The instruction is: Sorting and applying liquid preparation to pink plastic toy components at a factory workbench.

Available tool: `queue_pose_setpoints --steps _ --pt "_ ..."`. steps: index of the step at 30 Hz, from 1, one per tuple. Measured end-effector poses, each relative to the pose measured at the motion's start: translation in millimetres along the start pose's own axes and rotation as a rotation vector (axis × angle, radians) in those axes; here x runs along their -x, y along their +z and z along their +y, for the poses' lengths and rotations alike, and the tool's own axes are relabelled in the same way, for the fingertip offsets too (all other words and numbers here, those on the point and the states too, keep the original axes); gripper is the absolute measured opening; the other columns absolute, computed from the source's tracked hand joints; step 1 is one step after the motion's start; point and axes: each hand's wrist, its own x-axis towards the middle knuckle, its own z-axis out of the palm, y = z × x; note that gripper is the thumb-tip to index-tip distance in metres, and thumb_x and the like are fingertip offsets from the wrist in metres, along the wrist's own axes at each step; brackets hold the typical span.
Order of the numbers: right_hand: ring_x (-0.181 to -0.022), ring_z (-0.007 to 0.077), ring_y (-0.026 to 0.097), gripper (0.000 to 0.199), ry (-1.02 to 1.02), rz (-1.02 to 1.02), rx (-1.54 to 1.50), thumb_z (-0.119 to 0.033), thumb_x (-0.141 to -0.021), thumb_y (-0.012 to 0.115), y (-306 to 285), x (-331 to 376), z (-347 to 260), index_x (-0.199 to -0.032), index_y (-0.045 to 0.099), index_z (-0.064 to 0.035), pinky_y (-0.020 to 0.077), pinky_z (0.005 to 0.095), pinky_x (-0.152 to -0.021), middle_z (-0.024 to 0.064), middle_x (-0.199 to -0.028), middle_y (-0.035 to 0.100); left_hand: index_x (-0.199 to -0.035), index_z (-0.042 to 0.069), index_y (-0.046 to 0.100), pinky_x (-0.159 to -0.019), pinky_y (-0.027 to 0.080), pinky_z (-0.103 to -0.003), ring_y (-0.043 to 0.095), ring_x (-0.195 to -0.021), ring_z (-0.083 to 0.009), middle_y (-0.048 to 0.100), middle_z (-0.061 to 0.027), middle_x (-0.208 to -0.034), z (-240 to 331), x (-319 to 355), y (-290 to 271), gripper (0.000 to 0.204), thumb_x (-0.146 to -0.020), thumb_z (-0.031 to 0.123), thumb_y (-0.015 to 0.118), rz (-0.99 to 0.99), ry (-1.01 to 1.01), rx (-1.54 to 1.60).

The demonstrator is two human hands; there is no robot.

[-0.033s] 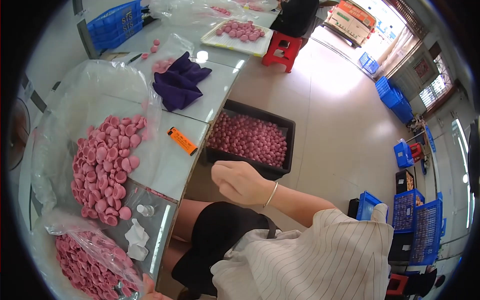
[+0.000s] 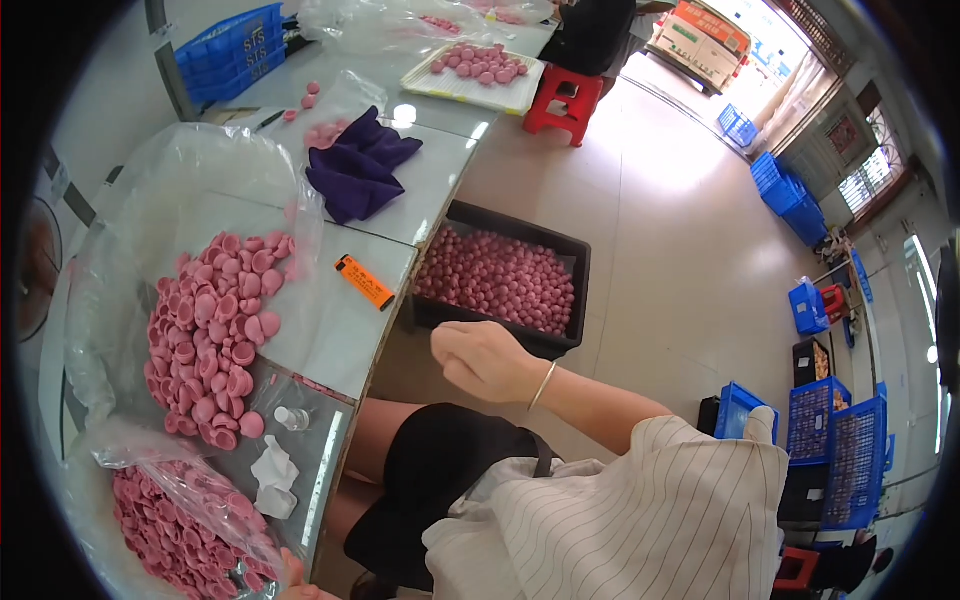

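My right hand (image 2: 485,362) is closed in a fist beside the table edge, just below a black crate (image 2: 583,300) full of small pink balls. Whatever it may hold is hidden. At the bottom edge, part of my left hand (image 2: 300,580) shows beside a clear plastic bag (image 2: 130,455) of pink cup-shaped pieces; its fingers are mostly cut off. Farther up the table, a heap of pink hollow half-shells (image 2: 210,335) lies on a larger open plastic bag (image 2: 120,230).
On the table are an orange wrapper (image 2: 364,282), a purple cloth (image 2: 360,165), a small clear bottle (image 2: 292,418), crumpled white tissue (image 2: 274,478) and a tray (image 2: 520,95) of pink balls. A person sits on a red stool (image 2: 566,105). Blue crates (image 2: 855,465) stand at right.
My right hand has shifted slightly to the right, still closed. My left hand and the pink pieces look almost the same.
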Motion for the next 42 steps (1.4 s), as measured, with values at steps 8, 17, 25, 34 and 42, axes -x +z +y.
queue_pose_setpoints --steps 8,17,25,34,42 --pt "-0.073 0.0346 0.059 0.033 0.246 -0.378 0.539 -0.030 -0.085 0.041 81.0 43.6 106.3 -0.077 0.062 -0.0071 0.0467 0.0453 -0.065 0.0156 -0.076 0.061 -0.101 0.007 0.051 -0.093 0.028 -0.058 0.045 -0.101 -0.0315 0.045 -0.0108 -0.098 90.8 23.0 -91.8 0.035 -0.076 0.031 0.054 0.213 0.124 -0.476" --pt "-0.071 0.0307 0.060 0.024 0.062 -0.334 0.254 -0.021 -0.080 0.049 122.6 100.4 192.2 -0.091 0.063 -0.0050 0.0466 0.0389 -0.066 0.0184 -0.073 0.060 -0.131 -0.002 0.023 -0.103 0.017 -0.050 0.024 -0.126 -0.0402 0.033 -0.0251 -0.130 152.8 41.5 -92.9 0.070 -0.083 0.044 0.042 0.566 0.224 -0.046" --pt "-0.055 0.0303 0.058 0.045 0.304 -0.200 0.241 -0.033 -0.089 0.042 97.1 66.3 165.8 -0.065 0.060 0.0009 0.0432 0.0403 -0.050 0.0156 -0.056 0.057 -0.136 0.006 -0.013 -0.106 -0.002 -0.046 -0.010 -0.133 -0.0284 -0.014 -0.0144 -0.143 84.3 6.6 -13.0 0.102 -0.074 0.073 0.033 0.386 -0.200 0.696" --pt "-0.048 0.0103 0.044 0.036 0.333 0.158 -0.099 -0.024 -0.091 0.043 68.6 44.5 93.8 -0.076 0.063 0.0020 0.0330 0.0250 -0.045 0.0050 -0.055 0.053 -0.132 0.013 -0.027 -0.105 -0.005 -0.045 -0.017 -0.130 -0.0339 -0.027 -0.0104 -0.140 19.9 2.7 14.1 0.116 -0.062 0.084 0.033 0.236 -0.464 0.942" --pt "-0.050 0.0053 0.037 0.031 0.046 0.318 -0.235 -0.019 -0.091 0.044 54.3 -28.2 8.1 -0.087 0.061 0.0052 0.0282 0.0185 -0.046 -0.0008 -0.055 0.043 -0.127 0.029 -0.033 -0.102 0.002 -0.055 -0.017 -0.126 -0.0458 -0.030 -0.0184 -0.136 -22.3 5.1 21.8 0.112 -0.059 0.084 0.037 0.255 -0.509 1.090"
